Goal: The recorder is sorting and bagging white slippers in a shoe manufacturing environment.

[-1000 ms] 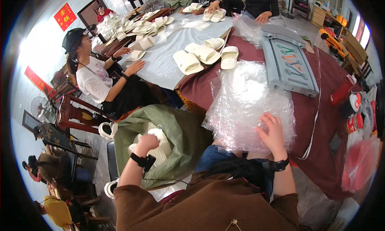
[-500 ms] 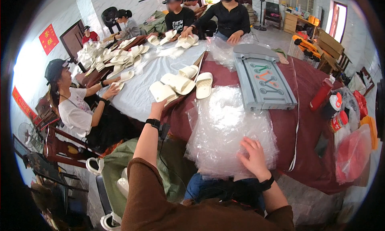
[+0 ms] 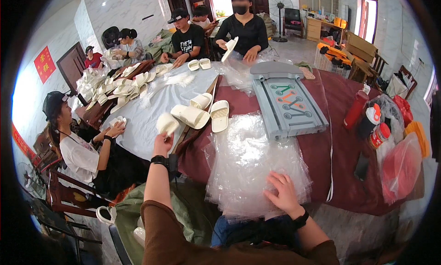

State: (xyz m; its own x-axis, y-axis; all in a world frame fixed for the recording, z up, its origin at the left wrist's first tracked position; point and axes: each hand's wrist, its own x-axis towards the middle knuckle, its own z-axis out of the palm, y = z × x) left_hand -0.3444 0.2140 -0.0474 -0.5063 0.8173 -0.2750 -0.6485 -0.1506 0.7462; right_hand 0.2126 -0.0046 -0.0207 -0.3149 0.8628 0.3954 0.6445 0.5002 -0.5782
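My left hand (image 3: 162,142) grips a cream slide slipper (image 3: 167,124), tilted and slightly blurred, at the edge of the pale-sheeted table part. Just beyond it sit more cream slippers: one wide slide (image 3: 190,116), another behind it (image 3: 201,100), and one upright-looking slide (image 3: 219,115) on the maroon cloth. My right hand (image 3: 282,192) rests with fingers spread on a stack of clear plastic bags (image 3: 250,164) in front of me. It holds nothing.
A grey plastic board (image 3: 290,99) lies beyond the bags on the maroon cloth (image 3: 328,159). To the right stand a red bottle (image 3: 355,109), a jar (image 3: 379,135) and a pink bag (image 3: 401,170). Co-workers sit around the table, with a heap of slippers (image 3: 121,88) at far left.
My left hand has drawn a slipper nearer and off the others, lifting and tilting it. My right hand stays on the bags. A co-worker across the table has raised a slipper.
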